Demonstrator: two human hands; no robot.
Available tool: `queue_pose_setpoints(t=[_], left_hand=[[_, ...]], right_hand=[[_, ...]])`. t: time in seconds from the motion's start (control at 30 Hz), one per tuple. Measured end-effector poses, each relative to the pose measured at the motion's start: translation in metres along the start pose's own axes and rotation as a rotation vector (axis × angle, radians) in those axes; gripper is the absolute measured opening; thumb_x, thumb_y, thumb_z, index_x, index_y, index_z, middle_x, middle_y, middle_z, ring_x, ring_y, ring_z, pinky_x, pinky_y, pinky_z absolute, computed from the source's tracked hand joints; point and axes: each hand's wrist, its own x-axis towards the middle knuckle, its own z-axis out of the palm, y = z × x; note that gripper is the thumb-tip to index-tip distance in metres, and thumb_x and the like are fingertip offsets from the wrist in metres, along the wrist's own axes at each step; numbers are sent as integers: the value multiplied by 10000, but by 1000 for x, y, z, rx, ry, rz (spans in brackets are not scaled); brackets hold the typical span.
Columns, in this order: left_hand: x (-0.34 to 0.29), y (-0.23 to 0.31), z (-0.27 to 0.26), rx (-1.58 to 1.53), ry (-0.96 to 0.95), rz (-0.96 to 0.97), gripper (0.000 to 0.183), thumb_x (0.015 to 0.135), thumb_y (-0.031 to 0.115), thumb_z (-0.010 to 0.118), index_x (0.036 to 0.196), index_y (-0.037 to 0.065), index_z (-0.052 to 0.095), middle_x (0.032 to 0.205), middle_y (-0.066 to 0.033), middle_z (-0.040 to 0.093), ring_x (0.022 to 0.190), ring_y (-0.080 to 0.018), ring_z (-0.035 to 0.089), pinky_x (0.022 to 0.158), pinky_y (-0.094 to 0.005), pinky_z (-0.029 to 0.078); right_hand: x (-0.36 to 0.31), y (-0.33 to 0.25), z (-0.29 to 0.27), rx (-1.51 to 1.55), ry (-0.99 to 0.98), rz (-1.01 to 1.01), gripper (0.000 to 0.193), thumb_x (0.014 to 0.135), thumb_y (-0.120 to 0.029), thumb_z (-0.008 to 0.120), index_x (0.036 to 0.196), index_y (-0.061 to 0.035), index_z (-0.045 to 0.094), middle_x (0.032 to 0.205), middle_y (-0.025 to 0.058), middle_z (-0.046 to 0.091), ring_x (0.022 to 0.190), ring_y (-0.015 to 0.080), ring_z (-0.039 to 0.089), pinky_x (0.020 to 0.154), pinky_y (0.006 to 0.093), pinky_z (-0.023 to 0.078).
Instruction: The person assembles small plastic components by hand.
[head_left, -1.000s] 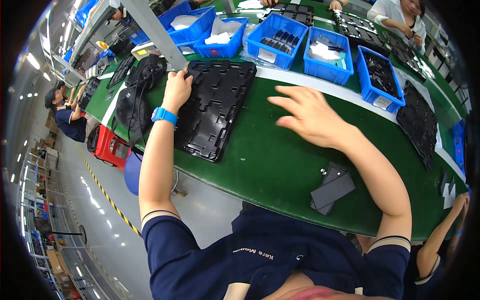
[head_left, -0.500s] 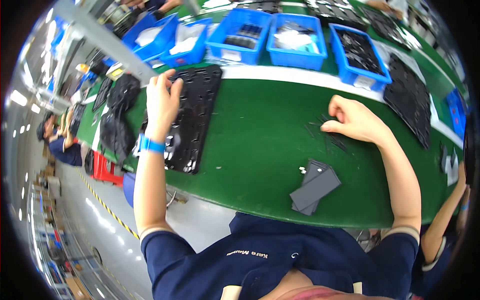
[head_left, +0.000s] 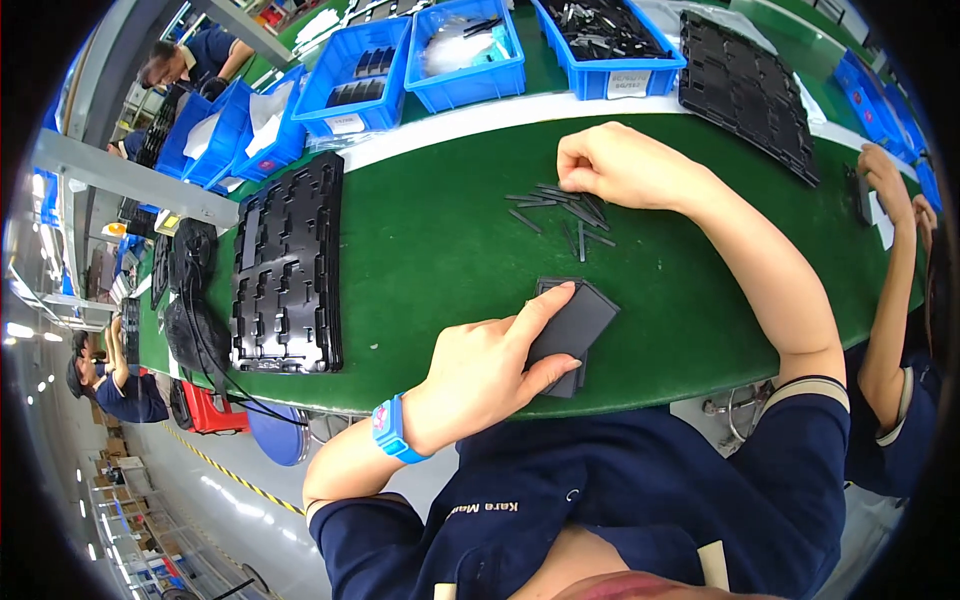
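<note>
My left hand (head_left: 480,365), with a blue band at the wrist, is on a small stack of dark grey rectangular plates (head_left: 578,325) near the table's front edge. Its index finger and thumb grip the top plate, which lies askew over the others. Farther out, my right hand (head_left: 625,165) is closed in a pinch at the edge of a loose pile of thin black strips (head_left: 545,203). Whether a strip is between those fingertips is hidden. At the left lies a stack of black moulded trays (head_left: 288,270) with many recesses.
Blue bins line the far side: one with black parts (head_left: 350,93), one with clear bags (head_left: 465,50), one with black pieces (head_left: 610,35). Another black tray (head_left: 745,95) lies far right. A black bag with cables (head_left: 195,310) is left. A co-worker's arm (head_left: 893,270) reaches in from the right.
My left hand has come from the black trays to the grey plates and taken hold of the top one. My right hand stays pinched by the strips. The whole view has shifted.
</note>
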Motion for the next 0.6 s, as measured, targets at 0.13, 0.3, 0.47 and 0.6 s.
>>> queue_pose_setpoints(t=[0.13, 0.3, 0.47, 0.6], left_hand=[[6, 2, -9, -217, -84, -8, 644, 838, 175, 688, 1405, 103, 392, 543, -19, 457, 448, -188, 501, 460, -309, 393], [21, -10, -40, -696, -109, 13, 662, 891, -7, 551, 1476, 50, 247, 681, 14, 471, 616, -58, 440, 551, -220, 364], [50, -36, -44, -871, 263, -119, 613, 916, -63, 460, 1478, 62, 251, 876, -46, 532, 731, -73, 502, 634, -216, 437], [45, -63, -19, -448, 407, -288, 493, 933, 17, 506, 1412, 23, 390, 973, -81, 584, 791, -121, 546, 726, -274, 479]], right_hand=[[-2, -6, 10, -63, 53, 4, 264, 829, -282, 680, 871, -27, 628, 863, 155, 660, 843, 312, 648, 753, 415, 498], [2, -2, 18, -105, 89, -77, 223, 823, -211, 694, 856, -16, 592, 891, 168, 629, 868, 337, 626, 748, 441, 487], [7, 8, 18, -19, 128, -59, 202, 854, -195, 658, 835, -6, 590, 860, 174, 629, 858, 352, 624, 762, 432, 488], [8, 1, 17, 9, 112, -46, 201, 867, -197, 643, 868, -5, 583, 903, 176, 626, 896, 348, 619, 787, 426, 486]])
